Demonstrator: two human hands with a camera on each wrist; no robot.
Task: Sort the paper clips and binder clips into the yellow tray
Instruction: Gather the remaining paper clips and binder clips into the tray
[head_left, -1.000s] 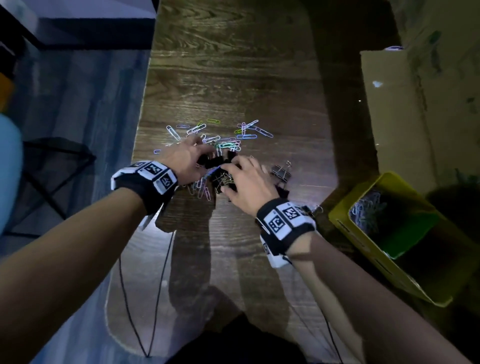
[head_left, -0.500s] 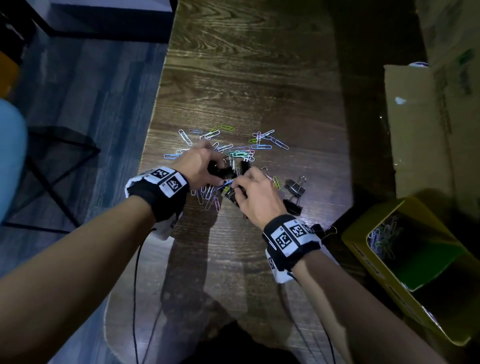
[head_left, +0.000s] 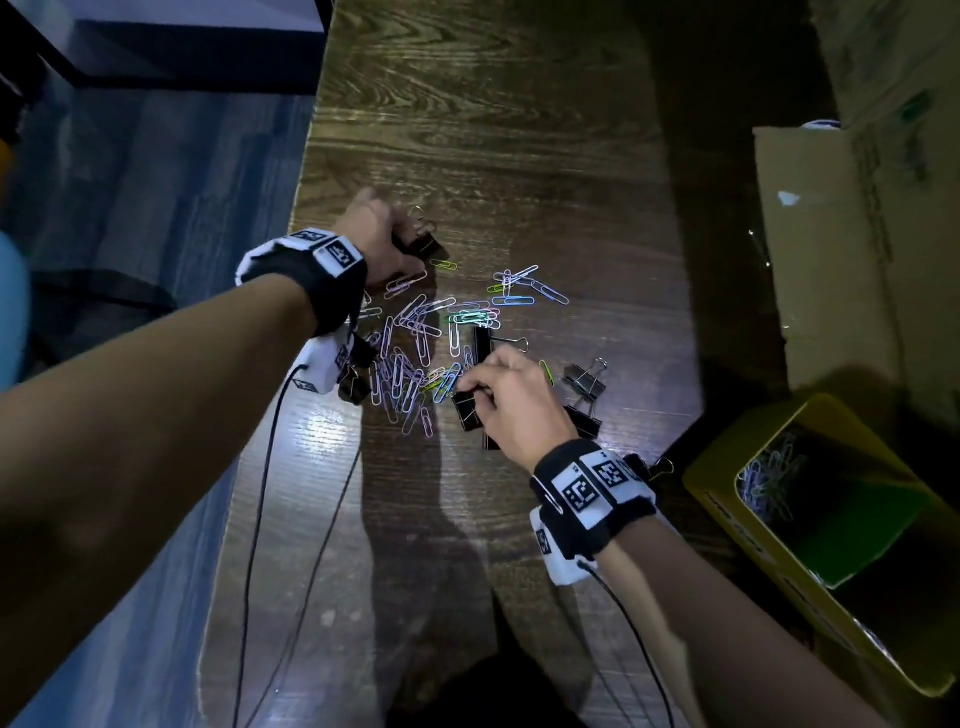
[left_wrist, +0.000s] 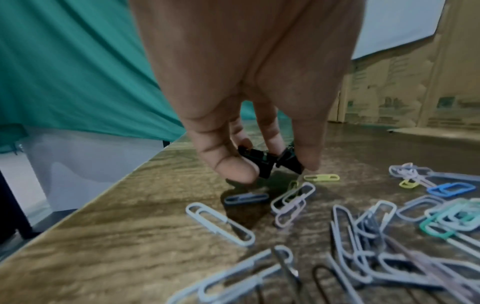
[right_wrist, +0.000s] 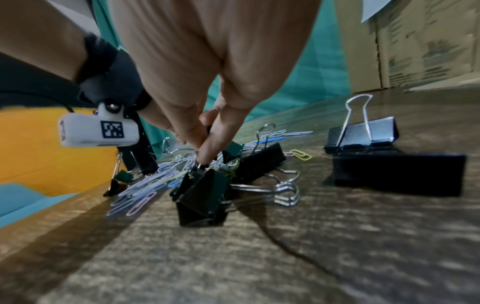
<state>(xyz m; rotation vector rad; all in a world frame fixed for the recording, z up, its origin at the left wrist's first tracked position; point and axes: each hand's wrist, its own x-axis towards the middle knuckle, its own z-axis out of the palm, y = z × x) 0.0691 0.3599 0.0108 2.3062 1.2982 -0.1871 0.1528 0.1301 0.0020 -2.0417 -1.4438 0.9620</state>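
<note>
Coloured paper clips lie in a loose pile on the wooden table. My left hand is beyond the pile's far left corner and pinches small black binder clips just above the wood; the left hand shows thumb and fingers curled on them. My right hand at the pile's near side pinches the wire handle of a black binder clip, which stands on the table under the right hand. The yellow tray at the lower right holds paper clips.
More black binder clips lie right of my right hand, two large ones close by. Cardboard boxes stand along the right. The table's left edge drops to the floor. Thin cables hang from both wrists.
My hands were together over the pile; the left hand has moved away to the far left with binder clips. The right hand stays at the pile's near side, pinching a binder clip.
</note>
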